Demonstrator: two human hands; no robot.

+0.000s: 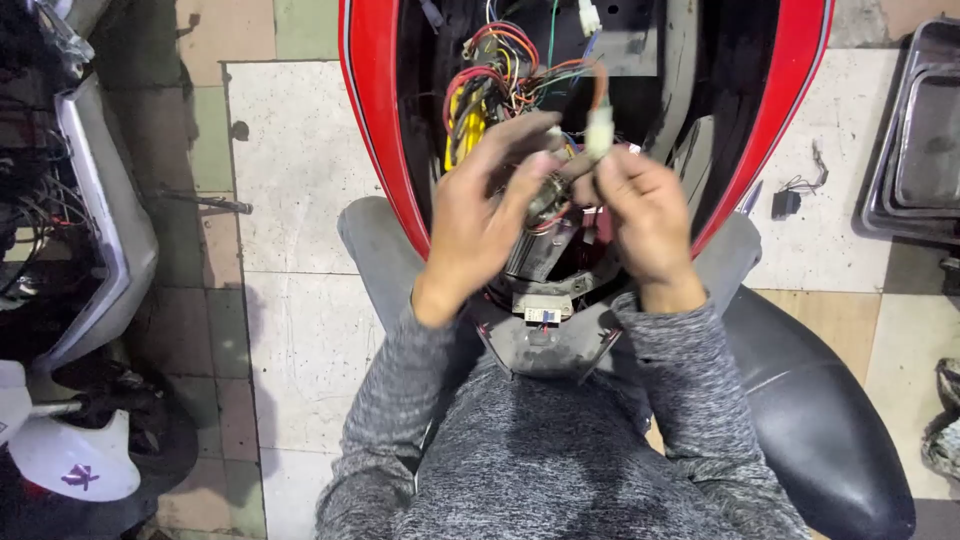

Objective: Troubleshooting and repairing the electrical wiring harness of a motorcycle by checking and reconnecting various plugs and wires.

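Over the open scooter body, seen from above:

Location: tiled floor (300, 330) of pale square slabs; the person stands over a red scooter shell (378, 120) with its inside laid bare.

Left hand (480, 215): raised above the cavity, fingers curled; its grip is pinched on a small dark connector (548, 195) at the end of the wires. Motion blur hides the exact finger placement.

Right hand (640, 205): raised beside the left, the two nearly touching; its grip is pinched on a white plug (600, 130), which stands upright above the fingertips.

Orange lead (598, 85): loops up from the white plug and back into the wiring.

Wire bundle (495, 80): red, yellow, orange, green and blue strands tangled inside the shell, just beyond the hands.

Grey metal unit (540, 250): sits in the cavity directly under the hands.

White label block (541, 306): small, below the grey unit, at the near edge of the frame.

Black seat (820, 400): lies to the right, tipped aside on the floor.

Metal trays (915, 130): stacked at the far right edge.

Small black part with wires (790, 200): on the floor, between shell and trays.

Second scooter (80, 250): grey-white, at the left edge, wiring exposed.

Sleeves (690, 370): mottled grey knit.
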